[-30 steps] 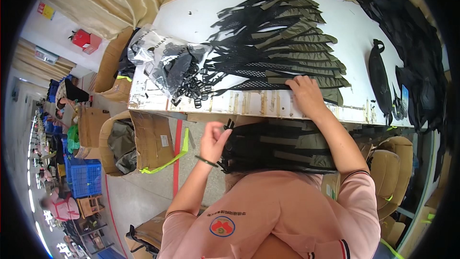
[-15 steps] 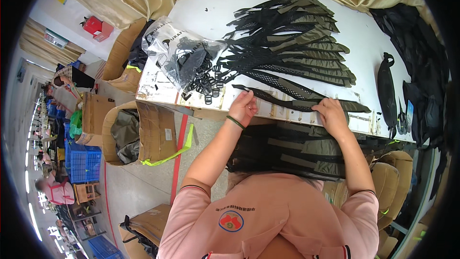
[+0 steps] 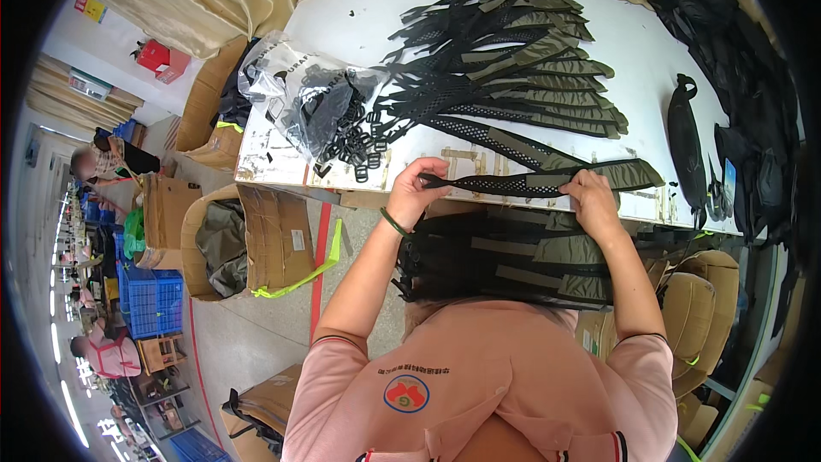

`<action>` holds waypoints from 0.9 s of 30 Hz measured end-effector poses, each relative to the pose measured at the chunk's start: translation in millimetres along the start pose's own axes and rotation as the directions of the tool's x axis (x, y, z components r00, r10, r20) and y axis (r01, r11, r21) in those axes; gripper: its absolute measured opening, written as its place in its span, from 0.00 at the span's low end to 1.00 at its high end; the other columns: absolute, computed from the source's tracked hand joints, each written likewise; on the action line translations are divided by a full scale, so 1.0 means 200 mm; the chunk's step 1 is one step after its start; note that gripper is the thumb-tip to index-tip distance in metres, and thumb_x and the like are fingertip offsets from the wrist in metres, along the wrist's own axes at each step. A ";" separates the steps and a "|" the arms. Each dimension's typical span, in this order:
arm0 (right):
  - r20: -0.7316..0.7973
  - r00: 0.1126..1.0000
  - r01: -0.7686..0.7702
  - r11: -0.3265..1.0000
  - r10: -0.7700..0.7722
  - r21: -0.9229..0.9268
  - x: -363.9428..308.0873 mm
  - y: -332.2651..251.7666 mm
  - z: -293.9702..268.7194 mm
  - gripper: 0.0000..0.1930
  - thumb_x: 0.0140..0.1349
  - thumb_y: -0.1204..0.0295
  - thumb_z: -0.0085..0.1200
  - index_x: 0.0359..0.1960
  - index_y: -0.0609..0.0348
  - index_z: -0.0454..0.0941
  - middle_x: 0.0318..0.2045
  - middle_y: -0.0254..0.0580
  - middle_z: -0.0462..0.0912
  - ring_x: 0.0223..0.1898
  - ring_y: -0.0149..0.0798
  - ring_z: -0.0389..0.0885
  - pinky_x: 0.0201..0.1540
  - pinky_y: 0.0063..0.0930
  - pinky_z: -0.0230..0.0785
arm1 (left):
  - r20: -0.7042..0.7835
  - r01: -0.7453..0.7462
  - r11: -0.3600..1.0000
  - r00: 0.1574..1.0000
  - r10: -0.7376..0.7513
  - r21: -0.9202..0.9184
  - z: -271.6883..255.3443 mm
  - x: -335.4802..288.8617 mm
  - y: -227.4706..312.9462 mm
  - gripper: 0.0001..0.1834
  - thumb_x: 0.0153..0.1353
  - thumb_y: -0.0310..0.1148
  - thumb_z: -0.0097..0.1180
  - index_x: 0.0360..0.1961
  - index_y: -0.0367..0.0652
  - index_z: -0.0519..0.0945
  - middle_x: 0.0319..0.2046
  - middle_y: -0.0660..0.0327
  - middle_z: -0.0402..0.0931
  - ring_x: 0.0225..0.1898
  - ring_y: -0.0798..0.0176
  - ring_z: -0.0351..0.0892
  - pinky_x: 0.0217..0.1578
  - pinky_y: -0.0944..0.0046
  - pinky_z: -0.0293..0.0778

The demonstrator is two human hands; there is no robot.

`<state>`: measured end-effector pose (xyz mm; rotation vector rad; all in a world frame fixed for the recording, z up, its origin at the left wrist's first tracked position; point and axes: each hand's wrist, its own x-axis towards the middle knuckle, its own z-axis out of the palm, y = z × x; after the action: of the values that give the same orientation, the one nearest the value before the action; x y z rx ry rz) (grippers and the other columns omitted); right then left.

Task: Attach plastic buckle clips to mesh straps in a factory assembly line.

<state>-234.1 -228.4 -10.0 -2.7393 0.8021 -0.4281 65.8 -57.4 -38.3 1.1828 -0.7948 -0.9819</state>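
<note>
Near the table's [image 3: 359, 21] left corner we note a clear bag [image 3: 278, 77] with black buckles [image 3: 349, 150] lying heaped beside it. Just right of the nearest buckles, at the near edge, is the left hand [image 3: 418, 190], thumb and fingers pinched on the narrow end of one strap [image 3: 505, 185].

We record the strap's place: directly between the hands, along the near edge of the table. Its long axis runs left to right, roughly parallel to that edge, black mesh toward the left, olive toward the right. The narrow end points left, to the buckles' side; of the two, the left hand is clearly nearer to them. Beyond the strap lies a fanned pile [image 3: 539, 90] of similar pieces, and on the lap, on the body side, a second stack [image 3: 513, 261].

A second strap [image 3: 492, 141] slants from the pile down toward the right hand [image 3: 593, 198], which grips the first strap well apart from the left. Past it an olive tail [image 3: 634, 174] shows; the hand covers the join, so we cannot tell which strap owns it. Farther right, apart, lies a black pouch [image 3: 684, 133].
</note>
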 end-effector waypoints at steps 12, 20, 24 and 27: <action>-0.036 0.999 -0.030 1.000 0.030 0.005 -0.01 -0.02 0.01 0.13 0.42 0.85 0.53 0.30 0.55 0.81 0.28 0.38 0.72 0.37 0.42 0.73 0.42 0.33 0.62 | -0.235 0.143 0.981 0.957 -0.170 -0.128 -0.08 -0.06 0.00 0.04 0.56 0.21 0.58 0.31 0.38 0.75 0.26 0.60 0.78 0.24 0.68 0.79 0.25 0.70 0.77; -0.009 0.996 -0.093 0.996 0.093 -0.014 0.00 -0.03 0.02 0.12 0.44 0.84 0.52 0.29 0.54 0.81 0.27 0.38 0.72 0.38 0.42 0.74 0.42 0.33 0.62 | -0.219 0.197 0.885 0.925 -0.310 -0.422 -0.09 -0.09 0.01 0.04 0.56 0.20 0.57 0.32 0.38 0.75 0.28 0.59 0.79 0.30 0.64 0.80 0.34 0.67 0.79; -0.002 0.995 -0.099 0.995 0.099 -0.018 0.00 -0.04 0.00 0.12 0.45 0.84 0.52 0.30 0.54 0.81 0.27 0.38 0.72 0.38 0.42 0.74 0.42 0.34 0.62 | -0.225 0.156 0.946 0.948 -0.224 -0.286 -0.11 -0.10 -0.02 0.05 0.55 0.19 0.57 0.33 0.38 0.76 0.28 0.59 0.79 0.31 0.65 0.79 0.36 0.67 0.78; 0.032 0.994 -0.108 0.994 0.109 -0.027 0.01 -0.05 -0.02 0.10 0.47 0.81 0.54 0.31 0.54 0.81 0.28 0.38 0.73 0.40 0.42 0.74 0.43 0.34 0.62 | -0.225 0.142 0.981 0.959 -0.170 -0.134 -0.13 -0.11 -0.02 0.05 0.56 0.20 0.57 0.34 0.38 0.75 0.29 0.59 0.79 0.30 0.67 0.79 0.35 0.68 0.78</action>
<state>-228.7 -222.4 -2.8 -2.7022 0.9482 -0.3515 80.5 -28.3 -48.1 1.2465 -0.4543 -0.9812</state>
